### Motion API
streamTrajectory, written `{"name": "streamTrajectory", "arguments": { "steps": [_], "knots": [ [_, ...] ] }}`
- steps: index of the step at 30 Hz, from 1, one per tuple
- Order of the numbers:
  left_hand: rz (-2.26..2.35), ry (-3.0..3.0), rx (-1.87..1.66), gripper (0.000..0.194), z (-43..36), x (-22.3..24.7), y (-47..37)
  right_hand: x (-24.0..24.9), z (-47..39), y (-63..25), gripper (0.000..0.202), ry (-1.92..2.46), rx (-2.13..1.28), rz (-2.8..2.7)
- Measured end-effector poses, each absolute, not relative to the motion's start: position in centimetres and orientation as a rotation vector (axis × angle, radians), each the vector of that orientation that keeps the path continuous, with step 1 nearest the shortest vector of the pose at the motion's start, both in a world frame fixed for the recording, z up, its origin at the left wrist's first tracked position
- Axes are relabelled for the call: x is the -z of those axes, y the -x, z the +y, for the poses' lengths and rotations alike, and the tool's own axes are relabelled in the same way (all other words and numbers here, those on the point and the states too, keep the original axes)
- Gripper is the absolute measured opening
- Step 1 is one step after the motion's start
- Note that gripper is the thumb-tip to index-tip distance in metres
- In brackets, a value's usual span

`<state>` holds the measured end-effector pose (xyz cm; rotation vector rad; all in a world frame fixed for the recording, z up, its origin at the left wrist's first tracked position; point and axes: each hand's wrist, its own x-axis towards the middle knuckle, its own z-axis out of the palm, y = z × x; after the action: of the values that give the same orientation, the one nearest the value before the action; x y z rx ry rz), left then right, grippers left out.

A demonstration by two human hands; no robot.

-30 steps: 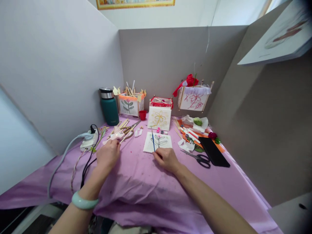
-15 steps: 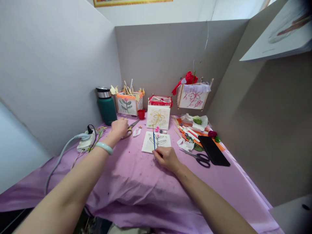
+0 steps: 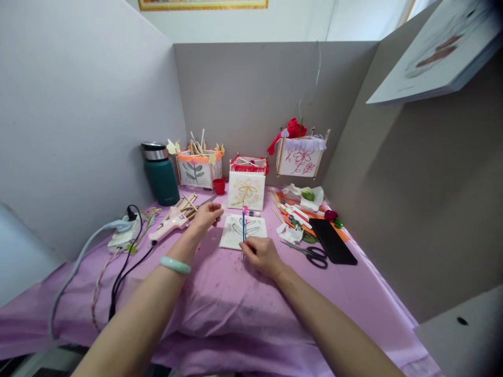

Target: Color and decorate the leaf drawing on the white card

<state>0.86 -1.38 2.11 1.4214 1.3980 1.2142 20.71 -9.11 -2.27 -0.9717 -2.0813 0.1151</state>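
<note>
My right hand (image 3: 260, 254) grips a thin blue brush (image 3: 243, 225) upright over the near edge of a white square panel (image 3: 229, 238) painted with a dark leafy sprig. Just left of that panel is my left hand (image 3: 208, 215), its fingers bent and slightly apart, with nothing visible in them. A pale pink glue gun (image 3: 170, 226) lies to the left of it, beside wooden sticks (image 3: 188, 203). Scissors behind the left hand are partly hidden. Small pink and dark pieces sit at the panel's far edge, in front of a panel with a yellow flower (image 3: 247, 191).
A green bottle (image 3: 162, 180), a stick-filled box (image 3: 196, 174) and a red cup (image 3: 219, 186) stand at the back left. To the right lie black-handled scissors (image 3: 315, 256), a black phone (image 3: 332, 242), markers and crumpled paper. A power strip (image 3: 124, 235) with cables is at left.
My left hand has moved right, toward the painted panel, uncovering the glue gun and sticks. The view has shifted slightly. My right hand still holds the brush.
</note>
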Motion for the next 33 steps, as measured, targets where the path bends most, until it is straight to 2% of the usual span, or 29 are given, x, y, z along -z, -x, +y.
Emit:
{"name": "streamTrajectory", "arguments": {
  "steps": [3, 11, 20, 33],
  "knots": [
    [1.104, -1.211, -1.287, 0.024, -3.1, -2.2, -1.5, 2.3, -9.2, -20.6, 0.032, 0.939, -0.15, -2.053],
    [0.653, -0.837, -1.217, 0.019, -4.1, -1.5, -2.3, 2.6, -9.2, -20.3, 0.03, 0.922, -0.136, -2.144],
    [0.609, -0.777, -1.123, 0.034, -4.4, -0.6, -2.4, 3.0, -9.1, -19.8, 0.027, 0.92, -0.16, -2.202],
    [0.605, -0.799, -1.174, 0.026, -4.3, 0.1, -2.3, 2.8, -9.1, -20.0, 0.024, 0.988, -0.197, -2.263]
  ]
}}
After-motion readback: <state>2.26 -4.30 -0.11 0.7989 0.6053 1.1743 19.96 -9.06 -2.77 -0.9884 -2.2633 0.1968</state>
